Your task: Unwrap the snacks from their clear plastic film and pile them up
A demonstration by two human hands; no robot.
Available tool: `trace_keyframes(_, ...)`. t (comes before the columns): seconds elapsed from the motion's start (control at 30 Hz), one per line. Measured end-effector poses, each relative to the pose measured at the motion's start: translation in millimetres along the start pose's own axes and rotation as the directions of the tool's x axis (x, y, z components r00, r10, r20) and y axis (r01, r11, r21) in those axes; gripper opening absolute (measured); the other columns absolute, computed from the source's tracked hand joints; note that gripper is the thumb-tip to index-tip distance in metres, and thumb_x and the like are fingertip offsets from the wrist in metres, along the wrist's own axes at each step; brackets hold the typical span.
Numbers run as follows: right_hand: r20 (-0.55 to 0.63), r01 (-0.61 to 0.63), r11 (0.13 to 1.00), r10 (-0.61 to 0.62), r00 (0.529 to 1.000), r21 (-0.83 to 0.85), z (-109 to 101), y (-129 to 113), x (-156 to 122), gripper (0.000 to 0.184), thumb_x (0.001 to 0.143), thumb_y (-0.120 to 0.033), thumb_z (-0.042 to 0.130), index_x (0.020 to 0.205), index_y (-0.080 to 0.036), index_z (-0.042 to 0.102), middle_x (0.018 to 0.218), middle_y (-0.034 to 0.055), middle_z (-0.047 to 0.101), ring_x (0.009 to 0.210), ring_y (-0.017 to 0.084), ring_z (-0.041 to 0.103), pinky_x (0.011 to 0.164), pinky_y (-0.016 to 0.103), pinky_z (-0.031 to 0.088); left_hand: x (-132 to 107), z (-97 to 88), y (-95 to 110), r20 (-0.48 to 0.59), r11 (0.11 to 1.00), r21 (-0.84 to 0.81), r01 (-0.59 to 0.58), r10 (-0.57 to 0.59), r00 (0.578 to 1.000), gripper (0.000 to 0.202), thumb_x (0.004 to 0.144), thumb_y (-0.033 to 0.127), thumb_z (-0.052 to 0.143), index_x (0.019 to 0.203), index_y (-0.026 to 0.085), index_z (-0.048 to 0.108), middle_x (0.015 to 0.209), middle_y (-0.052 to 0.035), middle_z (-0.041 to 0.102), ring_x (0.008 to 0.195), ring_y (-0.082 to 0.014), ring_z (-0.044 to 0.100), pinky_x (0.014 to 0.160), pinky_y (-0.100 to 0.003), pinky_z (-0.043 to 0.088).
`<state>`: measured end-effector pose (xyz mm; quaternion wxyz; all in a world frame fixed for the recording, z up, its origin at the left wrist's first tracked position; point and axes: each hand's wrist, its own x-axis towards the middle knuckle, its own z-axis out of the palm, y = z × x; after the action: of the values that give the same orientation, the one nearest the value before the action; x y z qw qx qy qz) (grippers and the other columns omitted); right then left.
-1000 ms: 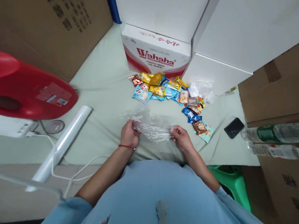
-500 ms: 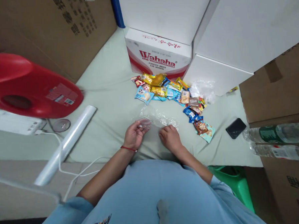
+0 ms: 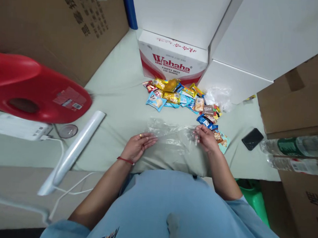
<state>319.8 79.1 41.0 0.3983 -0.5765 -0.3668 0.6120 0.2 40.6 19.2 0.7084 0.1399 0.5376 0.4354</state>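
A thin, clear plastic bag (image 3: 174, 138) is stretched out flat between my hands, just above the pale green cloth. My left hand (image 3: 138, 146), with a ring and a red wrist cord, holds its left edge, thumb and long fingers pressed together. At the right edge my right hand (image 3: 207, 138) pinches the plastic between thumb and fingertips. Beyond the bag lies a pile of small wrapped snacks, among them a light blue packet (image 3: 156, 101), a yellow packet (image 3: 172, 97) and a brown packet (image 3: 209, 110). My right hand partly covers a mint-green packet (image 3: 224, 143).
A Wahaba-style white and red carton (image 3: 172, 61) stands behind the snacks, near crumpled clear plastic (image 3: 218, 97). On the left are a red jug (image 3: 43, 91), a plastic-film roll (image 3: 74, 150) and a white power strip (image 3: 20, 127). A phone (image 3: 252, 139) and bottles (image 3: 296, 144) lie right.
My hands have moved apart, the left one leftward and the right one rightward. The clear bag, bunched before, is now spread wider between them.
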Motion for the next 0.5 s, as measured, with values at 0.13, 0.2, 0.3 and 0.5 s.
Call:
trace_keyframes(0.13, -0.046, -0.020, 0.973, 0.010, 0.999, -0.230, -17.1, 5.6, 28.5, 0.043, 0.071, -0.055, 0.079, 0.086, -0.021, 0.056, 0.070, -0.0023, 0.060, 0.048, 0.008, 0.044, 0.042, 0.019, 0.030, -11.8, -23.6, 3.1, -0.081, 0.985, 0.154, 0.082, -0.071, 0.994, 0.020, 0.081, 0.014, 0.071, 0.100, 0.010, 0.071, 0.095, -0.0147, 0.080, 0.086, -0.0188, 0.079, 0.087, -0.029, 0.064)
trace_keyframes(0.2, -0.047, -0.028, 0.949, 0.014, 0.999, -0.315, -21.3, 7.5, 40.2, 0.037, 0.075, -0.051, 0.075, 0.084, -0.021, 0.055, 0.064, -0.0036, 0.056, 0.047, 0.009, 0.043, 0.043, 0.021, 0.030, -19.7, -35.7, 1.8, -0.099, 0.950, 0.287, 0.122, -0.097, 0.990, 0.028, 0.079, 0.021, 0.073, 0.105, 0.012, 0.067, 0.092, -0.0126, 0.079, 0.080, -0.0197, 0.077, 0.081, -0.033, 0.064)
trace_keyframes(0.3, -0.025, -0.005, 0.907, -0.005, 1.000, -0.420, -26.3, -0.4, 50.1, 0.024, 0.079, -0.041, 0.072, 0.081, -0.020, 0.059, 0.063, -0.0024, 0.054, 0.054, 0.013, 0.047, 0.051, 0.024, 0.037, -35.8, -51.2, 2.6, -0.133, 0.790, 0.612, 0.011, 0.090, 0.987, 0.046, 0.074, 0.035, 0.076, 0.113, 0.015, 0.063, 0.091, -0.0092, 0.075, 0.077, -0.0240, 0.072, 0.080, -0.044, 0.063)
trace_keyframes(0.5, 0.142, 0.416, 0.347, -0.601, 0.787, -0.841, -10.1, -36.1, 21.7, 0.022, 0.097, -0.031, 0.056, 0.111, -0.018, 0.067, 0.110, 0.0142, 0.066, 0.102, 0.027, 0.060, 0.092, 0.041, 0.050, -63.1, -38.7, 11.0, 0.267, 0.042, 0.878, -0.477, 0.784, 0.560, 0.024, 0.081, 0.025, 0.061, 0.103, 0.023, 0.071, 0.109, -0.0140, 0.070, 0.112, -0.0327, 0.065, 0.107, -0.056, 0.051)
